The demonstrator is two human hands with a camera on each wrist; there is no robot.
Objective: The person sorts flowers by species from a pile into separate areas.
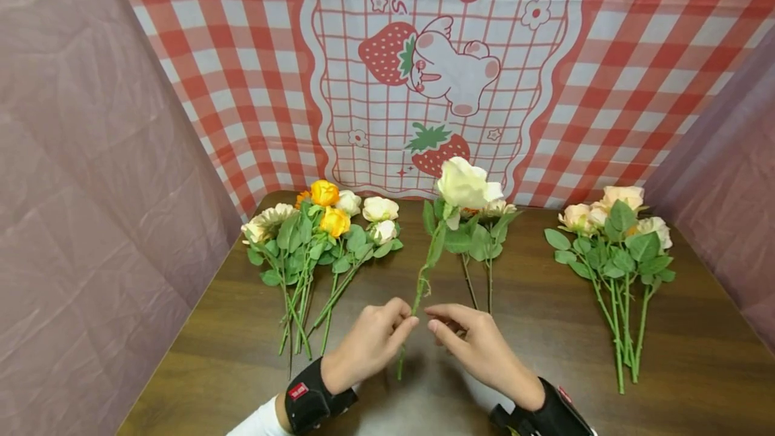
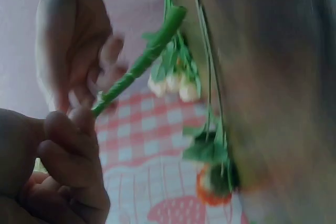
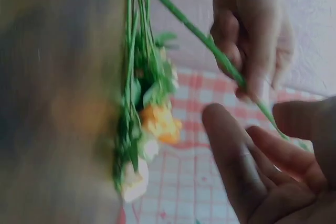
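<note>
A cream-white rose (image 1: 463, 184) stands nearly upright at the middle of the table, its bloom at the top and its stem slanting down. My left hand (image 1: 377, 336) pinches the lower green stem between thumb and fingers. Just right of the stem is my right hand (image 1: 478, 347), thumb and fingers apart and nothing between them. From the right wrist view, the left hand (image 3: 254, 35) grips the stem (image 3: 197, 32), whose cut end points up left. A thin curled strand (image 1: 426, 286) hangs off the stem above the left hand.
Left on the brown table (image 1: 200, 369) lies a bunch of orange and white flowers (image 1: 335, 222). Behind the rose lie flowers with dark stems (image 1: 489, 274). Peach flowers (image 1: 623, 197) lie at the right. A red-checked strawberry cloth (image 1: 254, 86) hangs behind.
</note>
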